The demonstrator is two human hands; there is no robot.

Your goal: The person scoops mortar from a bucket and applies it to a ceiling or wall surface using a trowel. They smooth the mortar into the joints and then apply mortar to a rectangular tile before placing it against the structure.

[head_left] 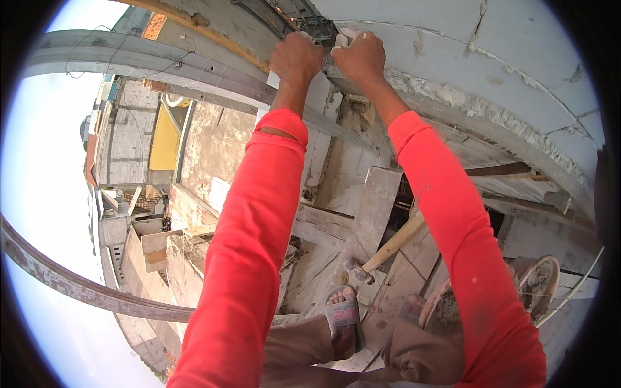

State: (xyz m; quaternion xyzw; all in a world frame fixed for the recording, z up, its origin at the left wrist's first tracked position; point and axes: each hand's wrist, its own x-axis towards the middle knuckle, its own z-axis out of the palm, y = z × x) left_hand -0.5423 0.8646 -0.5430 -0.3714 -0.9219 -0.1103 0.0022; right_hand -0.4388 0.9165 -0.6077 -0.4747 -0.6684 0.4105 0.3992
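Both my arms, in red sleeves, reach up to the top of the view. My left hand [297, 57] is closed near a dark gap beside the wall; what its fingers hold, if anything, is hidden. Just to its right, my right hand [361, 59] is closed too, against the lower edge of a pale grey block wall [440, 48]. Something whitish shows at the fingers of that hand, too small to name. Dark metal bars [275, 18] run into the gap above my left hand.
A hammer [394, 244] with a wooden handle lies below on the boards [375, 207], near my sandalled foot [343, 317]. Mortar-smeared buckets [540, 284] stand at the lower right. A metal beam [162, 61] crosses the upper left; a curved rail [97, 284] spans the lower left.
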